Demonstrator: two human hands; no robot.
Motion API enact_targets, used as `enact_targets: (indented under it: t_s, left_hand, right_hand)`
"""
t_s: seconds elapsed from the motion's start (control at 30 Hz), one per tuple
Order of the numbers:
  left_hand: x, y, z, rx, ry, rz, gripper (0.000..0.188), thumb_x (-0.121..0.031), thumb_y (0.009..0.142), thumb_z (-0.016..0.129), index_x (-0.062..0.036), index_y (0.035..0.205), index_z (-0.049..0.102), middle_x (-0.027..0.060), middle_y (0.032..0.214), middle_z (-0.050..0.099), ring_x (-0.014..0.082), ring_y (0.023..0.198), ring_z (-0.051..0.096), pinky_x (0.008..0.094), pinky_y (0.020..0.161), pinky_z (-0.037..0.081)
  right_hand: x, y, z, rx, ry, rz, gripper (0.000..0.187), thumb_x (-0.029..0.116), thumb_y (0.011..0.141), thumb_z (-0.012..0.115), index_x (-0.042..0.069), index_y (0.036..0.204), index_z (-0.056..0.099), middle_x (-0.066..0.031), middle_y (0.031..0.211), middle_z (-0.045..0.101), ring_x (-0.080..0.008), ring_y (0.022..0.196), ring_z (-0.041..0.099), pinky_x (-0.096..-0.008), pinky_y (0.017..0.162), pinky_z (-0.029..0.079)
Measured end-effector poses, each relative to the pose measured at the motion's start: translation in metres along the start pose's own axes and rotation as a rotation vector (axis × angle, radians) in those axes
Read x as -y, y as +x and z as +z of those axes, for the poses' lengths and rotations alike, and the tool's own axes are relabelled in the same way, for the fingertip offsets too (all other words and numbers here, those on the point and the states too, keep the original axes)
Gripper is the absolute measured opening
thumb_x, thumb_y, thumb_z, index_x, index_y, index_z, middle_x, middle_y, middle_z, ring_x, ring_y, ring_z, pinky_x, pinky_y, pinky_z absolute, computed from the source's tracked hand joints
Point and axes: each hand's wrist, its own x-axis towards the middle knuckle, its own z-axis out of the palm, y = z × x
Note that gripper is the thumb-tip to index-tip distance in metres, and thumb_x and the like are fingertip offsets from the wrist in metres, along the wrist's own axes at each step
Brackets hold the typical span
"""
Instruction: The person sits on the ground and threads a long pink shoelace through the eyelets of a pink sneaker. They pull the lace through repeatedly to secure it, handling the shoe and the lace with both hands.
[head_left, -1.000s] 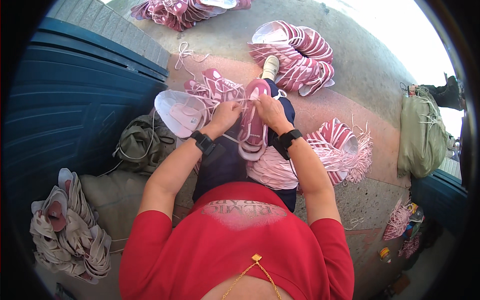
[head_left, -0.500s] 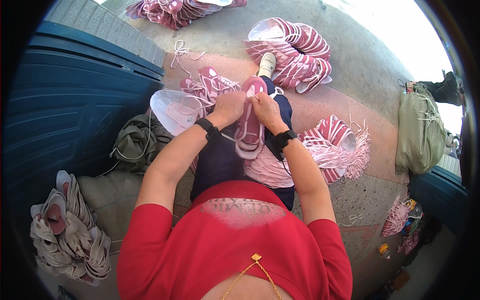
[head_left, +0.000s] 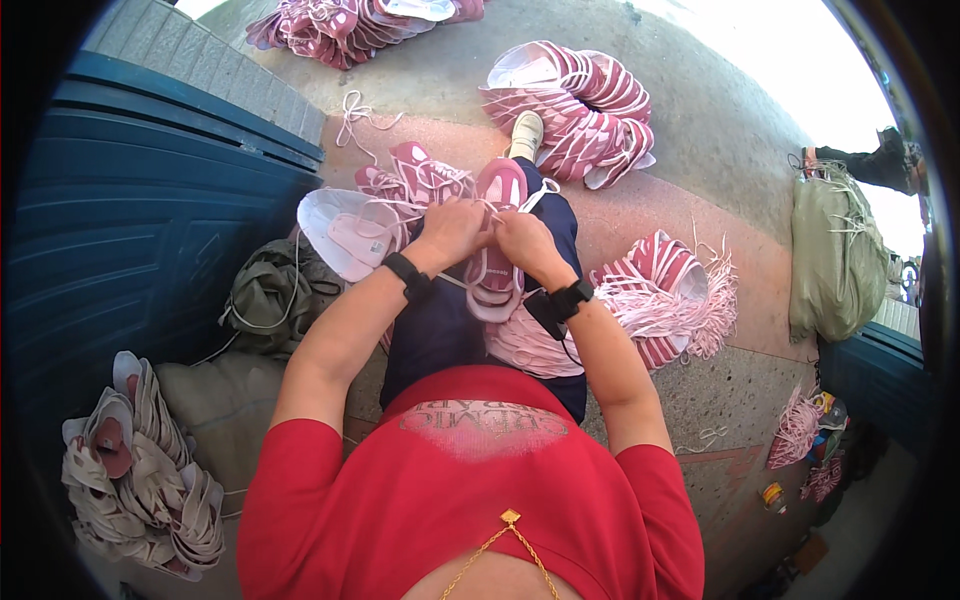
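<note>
A pink shoe upper [head_left: 501, 180] lies lengthwise over my lap, its rounded end pointing away from me. My left hand [head_left: 456, 232] is closed at its left side and my right hand [head_left: 526, 242] pinches at its right side. Both appear to grip a pale shoelace [head_left: 489, 208] running across the upper, though my fingers partly cover it. Just left of the upper are more laced pink uppers [head_left: 425, 176] and a white-lined upper [head_left: 348, 232]. Beneath my right forearm, a bundle of pale pink laces [head_left: 530, 345] rests on my leg.
Stacked striped pink uppers [head_left: 610, 100] lie beyond my foot, and another pile [head_left: 345, 25] is farther left. Uppers with loose laces [head_left: 665, 290] sit to my right. A green sack [head_left: 838, 260] stands far right; a blue door [head_left: 160, 190] and beige uppers [head_left: 145, 480] are left.
Both hands have come down the upper toward me, uncovering more of its far end. The whole view has shifted slightly.
</note>
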Motion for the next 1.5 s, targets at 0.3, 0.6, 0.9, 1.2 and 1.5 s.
enact_targets:
  t_s: [0.3,0.6,0.9,1.2,1.5]
  left_hand:
    - [0.003,0.018,-0.005,0.292,-0.009,-0.086,0.021,-0.015,0.074,0.056,-0.0069,0.09,0.067,0.0182,0.089,0.066,0.0338,0.086,0.064,0.0445,0.072,0.051]
    - [0.008,-0.014,0.008,-0.287,-0.245,0.053,0.018,-0.016,0.077,0.063,-0.0121,0.094,0.067,0.0105,0.112,0.06,0.0351,0.106,0.052,0.0414,0.082,0.046]
    - [-0.079,-0.03,-0.038,-0.129,-0.624,0.495,0.012,-0.016,0.081,0.059,-0.0061,0.081,0.066,0.0146,0.071,0.061,0.0278,0.064,0.06,0.0373,0.06,0.048]
    - [-0.063,-0.038,-0.047,-0.182,-1.104,-0.339,0.022,-0.016,0.092,0.056,0.0024,0.101,0.065,-0.001,0.08,0.061,0.003,0.072,0.052,0.0201,0.063,0.043]
    - [-0.066,-0.046,-0.044,-0.323,-0.893,-0.16,0.024,-0.018,0.092,0.058,0.0017,0.104,0.064,-0.0045,0.074,0.057,0.0017,0.067,0.046,0.0182,0.058,0.039]
  right_hand:
    - [0.016,0.007,0.022,-0.1,-0.464,-0.129,0.009,0.009,0.076,0.058,0.007,0.075,0.066,-0.0121,0.072,0.066,-0.0257,0.067,0.067,-0.0362,0.054,0.052]
    - [0.016,-0.013,-0.005,0.091,-0.554,-0.361,0.012,0.012,0.079,0.055,0.006,0.076,0.065,-0.0103,0.072,0.064,-0.0249,0.067,0.067,-0.0361,0.054,0.051]
    - [-0.032,-0.042,-0.034,-0.02,1.338,0.405,0.019,0.017,0.089,0.048,0.004,0.075,0.051,-0.0006,0.066,0.047,-0.0147,0.063,0.049,-0.0311,0.057,0.041]
    - [0.022,-0.052,-0.047,-0.057,1.337,0.156,0.027,0.023,0.093,0.055,0.001,0.105,0.065,0.0015,0.09,0.06,-0.0044,0.074,0.049,-0.0213,0.068,0.041]
    - [0.026,-0.049,-0.042,-0.05,1.248,0.054,0.031,0.021,0.093,0.058,-0.004,0.109,0.063,-0.0009,0.093,0.063,-0.0071,0.086,0.054,-0.021,0.08,0.042]
